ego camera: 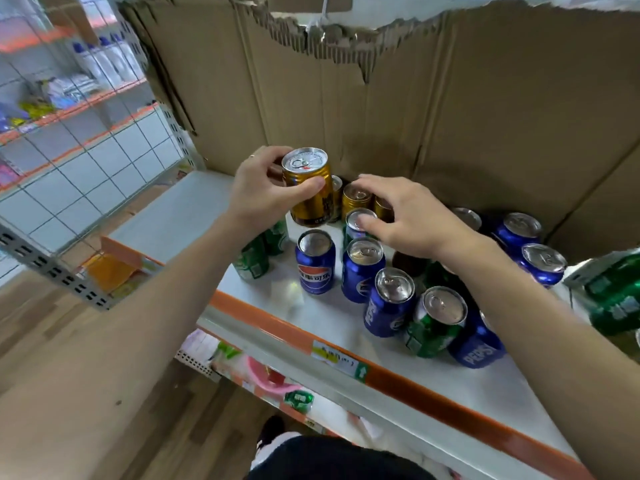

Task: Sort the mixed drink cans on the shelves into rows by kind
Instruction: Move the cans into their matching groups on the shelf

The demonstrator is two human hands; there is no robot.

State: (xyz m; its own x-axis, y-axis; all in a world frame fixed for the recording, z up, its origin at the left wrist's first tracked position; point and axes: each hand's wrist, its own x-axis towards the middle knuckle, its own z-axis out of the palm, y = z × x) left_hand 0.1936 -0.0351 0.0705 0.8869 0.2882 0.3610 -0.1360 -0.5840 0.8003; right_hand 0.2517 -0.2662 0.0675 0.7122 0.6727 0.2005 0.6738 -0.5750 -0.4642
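- Four front blue cans (315, 268) stand near the edge of the white shelf (277, 306), which has an orange strip along its front.
- One green can (434, 323) stands among them, touching blue ones.
- Two left green cans (252, 259) stand at the left side, partly hidden.
- Some lying green cans (614, 299) are at the right edge, too blurry to count.
- The right hand (412, 216) has its fingers bent and spread over the cans. Its thumb touches the lid of one can (358, 220), and it holds nothing.
- Two far blue cans (542, 266) stand side by side on the right.
- The left hand (263, 192) wraps its thumb and fingers round one gold can (308, 202), held up off the shelf.
- Three back gold cans (355, 199) stand close together, partly hidden.
- Torn brown cardboard (485, 116) stands behind everything.
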